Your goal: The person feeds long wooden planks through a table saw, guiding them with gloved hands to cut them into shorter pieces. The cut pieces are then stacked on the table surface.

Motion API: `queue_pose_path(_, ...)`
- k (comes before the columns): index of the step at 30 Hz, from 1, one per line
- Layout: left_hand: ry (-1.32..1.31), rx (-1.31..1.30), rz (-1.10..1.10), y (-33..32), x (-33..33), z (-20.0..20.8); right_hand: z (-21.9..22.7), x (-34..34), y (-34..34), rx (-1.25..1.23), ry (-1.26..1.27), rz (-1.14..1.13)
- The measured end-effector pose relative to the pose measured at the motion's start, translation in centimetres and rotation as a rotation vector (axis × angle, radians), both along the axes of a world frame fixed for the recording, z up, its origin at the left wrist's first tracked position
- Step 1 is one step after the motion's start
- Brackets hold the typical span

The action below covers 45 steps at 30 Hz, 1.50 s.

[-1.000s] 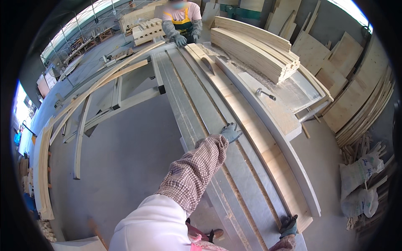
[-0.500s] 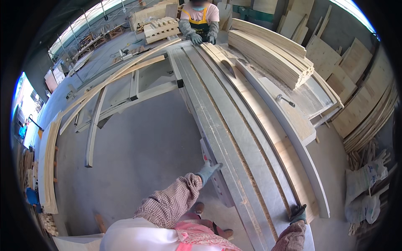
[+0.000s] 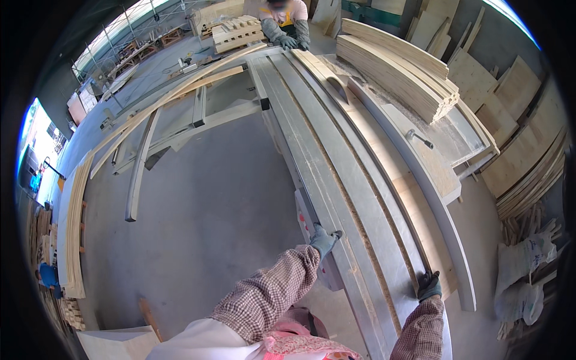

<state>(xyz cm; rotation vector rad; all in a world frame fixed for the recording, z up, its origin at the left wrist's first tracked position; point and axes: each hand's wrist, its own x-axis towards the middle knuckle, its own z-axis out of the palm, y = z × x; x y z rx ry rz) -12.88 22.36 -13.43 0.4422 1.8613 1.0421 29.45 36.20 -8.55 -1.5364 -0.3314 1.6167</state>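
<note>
A long, pale wooden board (image 3: 414, 192) lies on the metal saw table (image 3: 336, 156), alongside a raised fence (image 3: 420, 162). At its near end my right hand (image 3: 429, 287), in a dark-palmed grey-green glove, is closed against the left edge, fingertips bent onto the wood. My left hand (image 3: 324, 240), gloved too, rests on the table's left edge with fingers stretched out, holding nothing. A curved saw blade or guard (image 3: 338, 89) stands up beside the board farther along. Across the table, a co-worker's gloved hands (image 3: 293, 43) are at the far end.
Stacked curved wooden strips (image 3: 396, 72) lie right of the fence. A handled clamp lever (image 3: 419, 138) sticks up from the fence. Metal frame rails (image 3: 141, 168) and long bent strips (image 3: 180, 87) extend to the left. Plywood sheets (image 3: 522, 138) lean at the right; white sacks (image 3: 528, 258) stand below them.
My right hand and the board's near end have moved forward along the fence. My left hand has slid slightly onto the table edge. The view has shifted a little.
</note>
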Motion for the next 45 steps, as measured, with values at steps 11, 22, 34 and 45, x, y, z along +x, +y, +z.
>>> queue_pose_path(11, 0.078, -0.06, 0.019, 0.9, -3.1, 1.6, 0.9, -4.8, 0.7, -0.031, 0.021, 0.008)
queue_pose_path(22, 0.168, 0.056, 0.022, 3.1, -4.8, -4.2, 1.0, -7.8, 2.0, -0.052, -0.077, -0.087)
queue_pose_path(34, -0.016, 0.135, 0.043, 4.8, -12.6, -0.7, 2.2, -14.7, 3.5, -0.066, -0.144, -0.011)
queue_pose_path(45, -0.056, 0.097, 0.118, 4.2, -15.9, 1.2, 2.5, -23.5, 7.3, -0.092, -0.149, -0.091)
